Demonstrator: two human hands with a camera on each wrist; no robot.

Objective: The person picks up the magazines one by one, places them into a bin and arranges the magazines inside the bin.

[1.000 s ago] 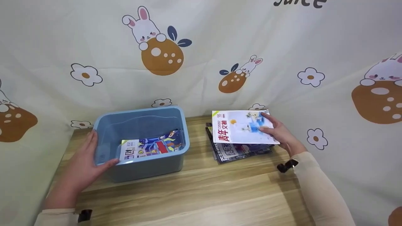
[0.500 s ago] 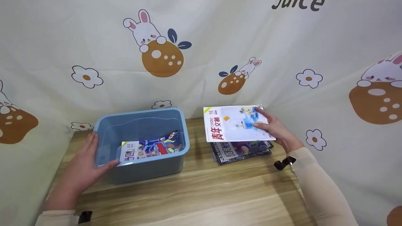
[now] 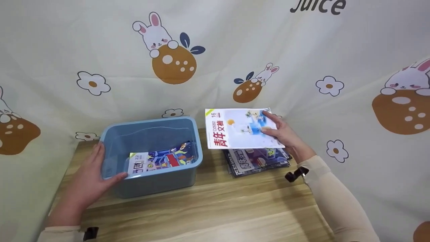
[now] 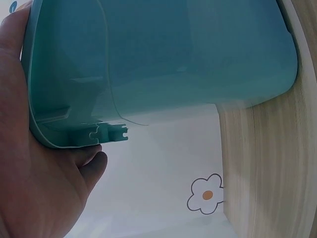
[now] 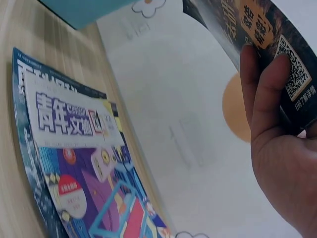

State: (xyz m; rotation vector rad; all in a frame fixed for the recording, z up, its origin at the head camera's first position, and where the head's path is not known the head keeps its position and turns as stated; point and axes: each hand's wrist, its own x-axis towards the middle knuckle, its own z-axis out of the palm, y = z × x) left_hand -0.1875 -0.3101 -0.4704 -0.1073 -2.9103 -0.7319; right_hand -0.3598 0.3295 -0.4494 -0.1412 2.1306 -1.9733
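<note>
A blue plastic bin (image 3: 153, 183) stands on the wooden table (image 3: 218, 208) at the left, with a colourful magazine (image 3: 161, 159) lying inside. My left hand (image 3: 89, 183) grips the bin's left front corner, thumb over the rim; the left wrist view shows the bin (image 4: 163, 64) against my palm (image 4: 44, 188). My right hand (image 3: 280, 132) holds a white magazine (image 3: 240, 129) with red characters in the air, between the bin and a stack of magazines (image 3: 257, 161). The right wrist view shows the fingers (image 5: 270, 99) under the held magazine's dark back cover (image 5: 252, 29) and the stack (image 5: 79, 168) below.
A cream curtain (image 3: 215, 57) printed with rabbits and flowers hangs close behind and around the table. The table's front half is bare wood. A black clip (image 3: 294, 174) sits on my right sleeve at the wrist.
My right hand has lifted the white magazine off the stack and carried it left and up, toward the bin. The left hand stays on the bin.
</note>
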